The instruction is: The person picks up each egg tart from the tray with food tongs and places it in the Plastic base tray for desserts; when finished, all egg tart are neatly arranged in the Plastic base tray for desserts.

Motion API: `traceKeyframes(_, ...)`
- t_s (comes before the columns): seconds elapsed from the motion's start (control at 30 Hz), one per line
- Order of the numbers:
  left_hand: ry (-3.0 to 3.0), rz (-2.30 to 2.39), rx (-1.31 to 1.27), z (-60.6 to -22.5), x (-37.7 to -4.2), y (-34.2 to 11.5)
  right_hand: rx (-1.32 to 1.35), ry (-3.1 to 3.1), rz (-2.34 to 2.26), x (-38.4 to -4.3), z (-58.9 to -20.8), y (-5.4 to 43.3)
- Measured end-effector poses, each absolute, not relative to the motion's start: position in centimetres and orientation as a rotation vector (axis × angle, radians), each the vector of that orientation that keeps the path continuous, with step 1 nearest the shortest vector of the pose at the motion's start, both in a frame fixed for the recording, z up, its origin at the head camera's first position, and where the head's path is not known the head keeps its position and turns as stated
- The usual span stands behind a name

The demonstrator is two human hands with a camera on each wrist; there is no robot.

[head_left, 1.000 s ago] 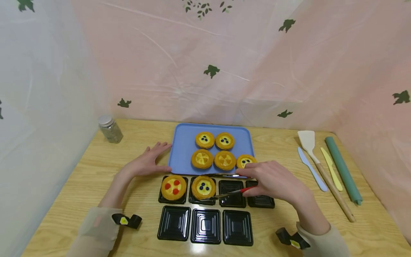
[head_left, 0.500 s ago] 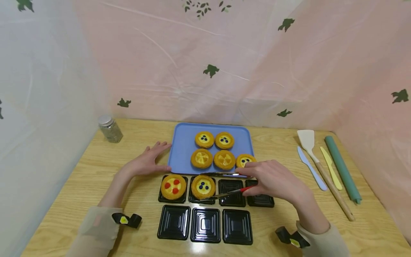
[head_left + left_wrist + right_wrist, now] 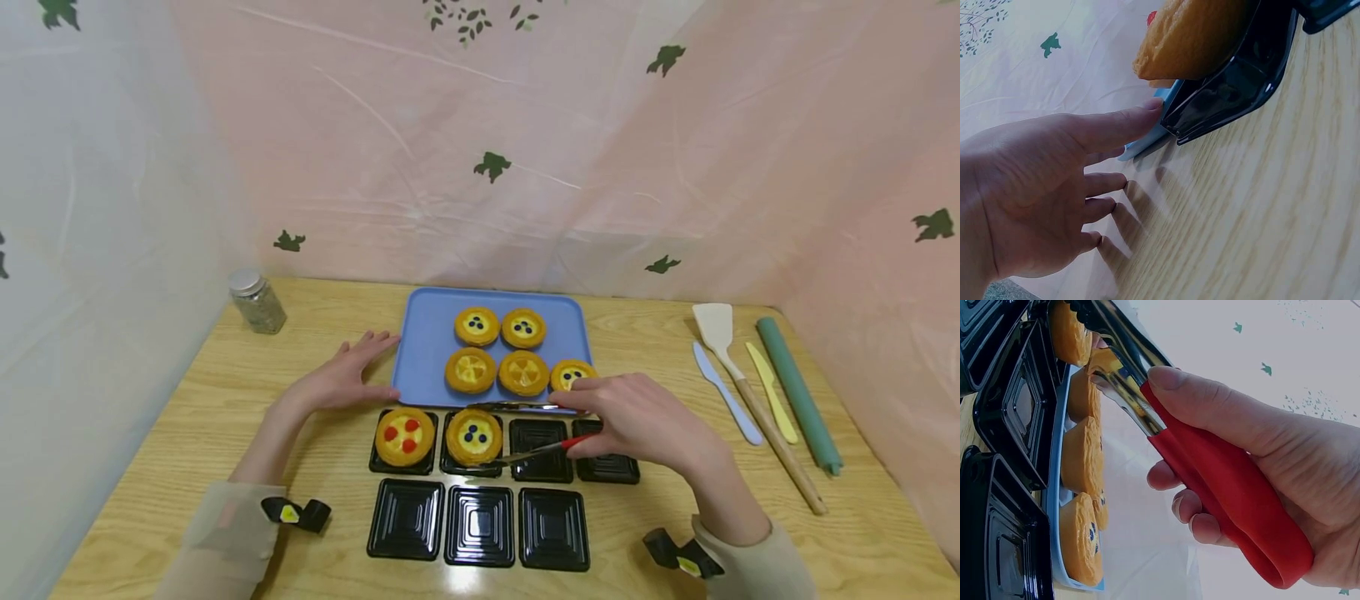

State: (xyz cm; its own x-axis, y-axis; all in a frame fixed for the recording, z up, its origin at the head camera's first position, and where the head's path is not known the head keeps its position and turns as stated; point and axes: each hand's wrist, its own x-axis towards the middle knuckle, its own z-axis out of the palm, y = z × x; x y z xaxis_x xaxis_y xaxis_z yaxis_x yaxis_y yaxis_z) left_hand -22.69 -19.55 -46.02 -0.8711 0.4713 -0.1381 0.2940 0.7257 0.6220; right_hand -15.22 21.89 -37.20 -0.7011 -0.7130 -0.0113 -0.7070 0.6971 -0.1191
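My right hand (image 3: pixel 637 421) grips red-handled metal tongs (image 3: pixel 1210 487). In the head view their arms lie spread to either side of a blueberry-topped tart (image 3: pixel 474 437). This tart sits in a black square container; whether the tong tips touch it I cannot tell. To its left, a tart with red toppings (image 3: pixel 405 437) sits in another black container (image 3: pixel 1235 87). My left hand (image 3: pixel 341 382) rests with spread fingers at the left edge of the blue tray (image 3: pixel 423 333), its thumb at the near corner. Several tarts (image 3: pixel 1082 456) stand on that tray, one partly behind my right hand.
More black containers, such as one at the front (image 3: pixel 480 527), stand nearest me. On the right lie a spatula (image 3: pixel 716 329), a blue knife (image 3: pixel 726 392), a yellow knife (image 3: pixel 772 392) and a green roll (image 3: pixel 801 396). A lidded jar (image 3: pixel 258 302) stands back left.
Almost nothing differs: both hands, the tongs and the tarts keep their places. The head view has shifted very slightly.
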Motion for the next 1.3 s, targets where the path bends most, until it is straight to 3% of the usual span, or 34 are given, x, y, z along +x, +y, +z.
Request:
traceKeyframes(0.53, 2.650, 0.880, 0.599, -45.8, -22.9, -19.6, -1.130, 2.917, -0.264, -16.3, -35.2, 23.5)
traceKeyframes(1.3, 2.639, 0.901, 0.605, -46.1, -22.5, -19.6, -0.991, 2.867, -0.209, -28.4, -33.8, 23.7)
